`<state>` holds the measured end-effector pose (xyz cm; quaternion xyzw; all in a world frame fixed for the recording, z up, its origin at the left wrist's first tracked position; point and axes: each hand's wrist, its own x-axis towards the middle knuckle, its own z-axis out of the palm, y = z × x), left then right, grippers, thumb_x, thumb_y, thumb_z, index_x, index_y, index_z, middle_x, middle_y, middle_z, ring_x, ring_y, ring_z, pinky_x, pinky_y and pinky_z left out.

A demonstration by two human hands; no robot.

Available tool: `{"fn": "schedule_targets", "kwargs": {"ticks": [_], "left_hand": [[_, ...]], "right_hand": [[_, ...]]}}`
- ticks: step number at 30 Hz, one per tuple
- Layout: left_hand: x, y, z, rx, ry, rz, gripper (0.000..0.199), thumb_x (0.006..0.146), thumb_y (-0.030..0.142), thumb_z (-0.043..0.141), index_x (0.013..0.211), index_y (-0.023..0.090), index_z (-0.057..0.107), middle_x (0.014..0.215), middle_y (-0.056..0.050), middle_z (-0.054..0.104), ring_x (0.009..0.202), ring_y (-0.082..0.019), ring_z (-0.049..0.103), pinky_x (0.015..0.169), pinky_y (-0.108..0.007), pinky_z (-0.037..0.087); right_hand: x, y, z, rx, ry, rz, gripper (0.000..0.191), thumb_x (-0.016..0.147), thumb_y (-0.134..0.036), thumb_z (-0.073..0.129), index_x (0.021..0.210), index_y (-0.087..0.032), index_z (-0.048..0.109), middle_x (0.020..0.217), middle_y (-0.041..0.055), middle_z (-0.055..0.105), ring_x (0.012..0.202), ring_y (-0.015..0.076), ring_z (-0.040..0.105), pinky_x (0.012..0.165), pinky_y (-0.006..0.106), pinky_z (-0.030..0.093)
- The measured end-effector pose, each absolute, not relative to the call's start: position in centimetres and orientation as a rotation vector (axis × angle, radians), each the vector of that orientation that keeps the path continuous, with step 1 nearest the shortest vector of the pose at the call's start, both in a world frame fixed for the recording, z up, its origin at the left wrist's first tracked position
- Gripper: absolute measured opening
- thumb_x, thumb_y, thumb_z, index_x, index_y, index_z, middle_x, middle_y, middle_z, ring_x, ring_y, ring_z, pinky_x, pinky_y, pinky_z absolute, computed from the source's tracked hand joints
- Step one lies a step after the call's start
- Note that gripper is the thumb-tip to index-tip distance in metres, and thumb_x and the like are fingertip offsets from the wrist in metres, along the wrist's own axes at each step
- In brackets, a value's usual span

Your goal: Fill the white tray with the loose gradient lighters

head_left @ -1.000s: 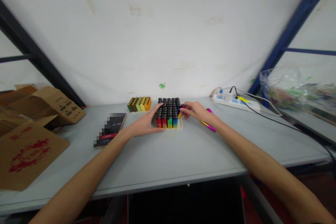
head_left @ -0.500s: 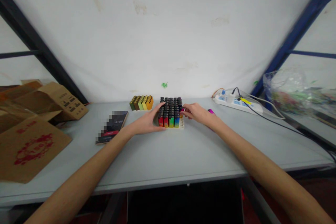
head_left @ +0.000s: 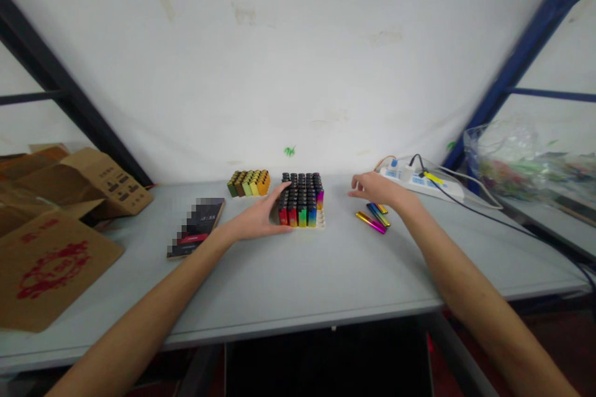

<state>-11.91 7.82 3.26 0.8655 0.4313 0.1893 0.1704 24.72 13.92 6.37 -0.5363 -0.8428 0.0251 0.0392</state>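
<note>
Rows of colourful lighters with black tops (head_left: 302, 200) stand upright in a white tray (head_left: 321, 221), whose right column has uncovered slots at the front. My left hand (head_left: 261, 216) is around the left side of this block, thumb and fingers spread against it. To the right, my right hand (head_left: 371, 186) is above the table with fingers apart and curled, holding nothing visible. Just below it lie several loose lighters, among them a yellow-purple one (head_left: 371, 222) and a blue-yellow one (head_left: 378, 214).
A smaller block of gold and green lighters (head_left: 249, 183) stands behind left. A phone (head_left: 198, 226) and cardboard boxes (head_left: 65, 248) lie at the left. At the right are a power strip (head_left: 423, 183), cables and a plastic bag (head_left: 507, 155).
My right hand has let go of a lighter in the tray's right column and moved right, over the loose lighters. My left hand stays at the block.
</note>
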Motion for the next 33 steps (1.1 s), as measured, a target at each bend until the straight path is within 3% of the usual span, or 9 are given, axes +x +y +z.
{"fn": "schedule_targets", "kwargs": {"ticks": [6,12,16,24,33], "left_hand": [[-12.0,8.0,3.0,2.48,1.229,0.539,0.113,0.081,0.063,0.073,0.164,0.028,0.006,0.164,-0.014,0.037,0.144,-0.033,0.048,0.119,-0.044,0.038],[-12.0,8.0,3.1,2.479,1.231,0.539,0.113,0.081,0.062,0.074,0.164,0.029,0.006,0.163,-0.013,0.04,0.142,-0.033,0.05,0.118,-0.042,0.04],[-12.0,8.0,3.1,2.461,1.226,0.547,0.114,0.08,0.063,0.075,0.164,0.029,0.006,0.164,-0.013,0.038,0.143,-0.033,0.049,0.119,-0.043,0.039],[-12.0,7.9,3.1,2.452,1.219,0.552,0.111,0.081,0.064,0.073,0.164,0.03,0.007,0.166,-0.012,0.035,0.145,-0.032,0.046,0.12,-0.043,0.037],[-11.8,7.8,3.4,2.468,1.234,0.533,0.112,0.081,0.065,0.072,0.164,0.029,0.007,0.166,-0.012,0.035,0.147,-0.033,0.044,0.121,-0.044,0.036]], "right_hand": [[27.8,13.9,7.2,-2.1,-2.535,0.13,0.047,0.094,-0.043,0.067,0.125,-0.009,0.069,0.124,0.0226,0.071,0.114,0.0328,0.069,0.092,0.037,0.053],[27.8,13.5,7.0,-2.243,-2.388,0.503,0.059,0.088,-0.051,0.071,0.133,-0.013,0.066,0.125,0.0207,0.071,0.088,0.0275,0.076,0.069,0.033,0.058],[26.2,13.6,6.4,-2.114,-2.54,0.451,0.051,0.088,-0.043,0.071,0.128,-0.011,0.07,0.118,0.0202,0.075,0.08,0.0255,0.076,0.067,0.032,0.056],[22.2,12.0,6.5,-1.712,-2.75,0.262,0.031,0.088,-0.04,0.073,0.104,-0.014,0.078,0.104,0.0142,0.079,0.091,0.0261,0.074,0.071,0.028,0.051],[20.6,11.6,5.3,-1.539,-2.69,0.188,0.034,0.097,-0.039,0.066,0.12,-0.015,0.066,0.104,0.0147,0.075,0.092,0.0249,0.071,0.071,0.027,0.047]]}}
